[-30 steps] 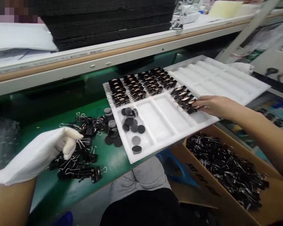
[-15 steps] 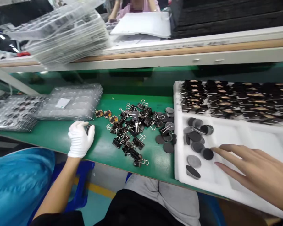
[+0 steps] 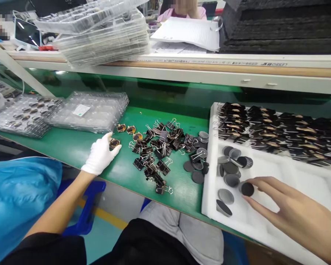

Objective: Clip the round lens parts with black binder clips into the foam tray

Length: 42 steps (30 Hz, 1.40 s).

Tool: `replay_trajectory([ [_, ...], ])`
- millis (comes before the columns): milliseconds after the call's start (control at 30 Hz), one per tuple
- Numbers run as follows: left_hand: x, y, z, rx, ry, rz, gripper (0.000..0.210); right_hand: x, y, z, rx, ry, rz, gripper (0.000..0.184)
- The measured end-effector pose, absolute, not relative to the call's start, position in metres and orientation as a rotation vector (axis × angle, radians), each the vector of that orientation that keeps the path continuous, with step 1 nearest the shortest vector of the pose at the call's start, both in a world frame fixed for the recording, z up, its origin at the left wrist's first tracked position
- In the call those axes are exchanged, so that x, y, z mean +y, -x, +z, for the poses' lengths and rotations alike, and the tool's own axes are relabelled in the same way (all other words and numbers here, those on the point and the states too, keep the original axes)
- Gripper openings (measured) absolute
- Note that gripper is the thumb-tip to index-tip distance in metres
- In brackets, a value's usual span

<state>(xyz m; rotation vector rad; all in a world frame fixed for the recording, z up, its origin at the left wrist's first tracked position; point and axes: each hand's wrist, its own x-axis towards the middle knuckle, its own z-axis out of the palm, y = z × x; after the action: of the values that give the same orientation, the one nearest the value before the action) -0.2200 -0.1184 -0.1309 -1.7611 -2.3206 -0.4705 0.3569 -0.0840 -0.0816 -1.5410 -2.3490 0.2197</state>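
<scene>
My left hand (image 3: 100, 154), in a white glove, has its thumb and forefinger on either side of a round gold-rimmed black part (image 3: 115, 143) at the green table top. Three similar gold-and-black parts (image 3: 130, 129) lie just beyond it. My bare right hand (image 3: 289, 209) pinches a black disc (image 3: 247, 189) between thumb and fingertips, over the white foam tray (image 3: 208, 195). Loose dark grey discs (image 3: 231, 180) lie in the tray's left compartment, beside that hand. Between my hands is a heap of black binder clips (image 3: 157, 147), with more discs (image 3: 198, 177) at its right.
Rows of clipped black pieces (image 3: 264, 125) fill the tray's far part. Clear plastic trays (image 3: 99, 106) are stacked at the left of the table. A shelf edge (image 3: 182, 71) runs across the back, carrying more plastic trays (image 3: 105, 40) and black foam sheets (image 3: 278, 29). A person sits beyond it.
My left hand has moved slightly right and away from me with the round part, which now shows more. My right hand has closed on a black disc. The head view has shifted.
</scene>
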Motion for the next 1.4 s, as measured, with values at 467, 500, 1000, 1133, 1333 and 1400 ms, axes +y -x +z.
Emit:
replay_trajectory([
  [467, -0.021, 0.089, -0.111, -1.571, 2.188, -0.864, 0.024, -0.038, -0.240, -0.071, -1.817, 1.355, 0.849, 0.028],
  [500, -0.017, 0.086, -0.114, -1.570, 2.187, -0.863, 0.025, -0.037, -0.234, -0.078, -1.899, 1.298, 0.697, 0.033],
  [1000, -0.011, 0.100, -0.097, -1.654, 2.003, -1.388, 0.028, -0.064, -0.177, -0.095, -2.841, 0.846, 0.247, 0.023],
  [1133, -0.029, 0.133, -0.058, -1.888, 2.002, -1.628, 0.028, -0.065, -0.181, -0.102, -2.813, 0.850, 0.241, 0.016],
  [1333, -0.091, 0.162, -0.036, -1.709, 2.827, -0.229, 0.031, -0.063, -0.183, -0.105, -2.788, 0.833, 0.356, 0.011],
  [1400, -0.100, 0.160, -0.042, -1.539, 2.825, 0.157, 0.048, -0.061, -0.183, -0.106, -2.790, 0.830, 0.380, 0.011],
])
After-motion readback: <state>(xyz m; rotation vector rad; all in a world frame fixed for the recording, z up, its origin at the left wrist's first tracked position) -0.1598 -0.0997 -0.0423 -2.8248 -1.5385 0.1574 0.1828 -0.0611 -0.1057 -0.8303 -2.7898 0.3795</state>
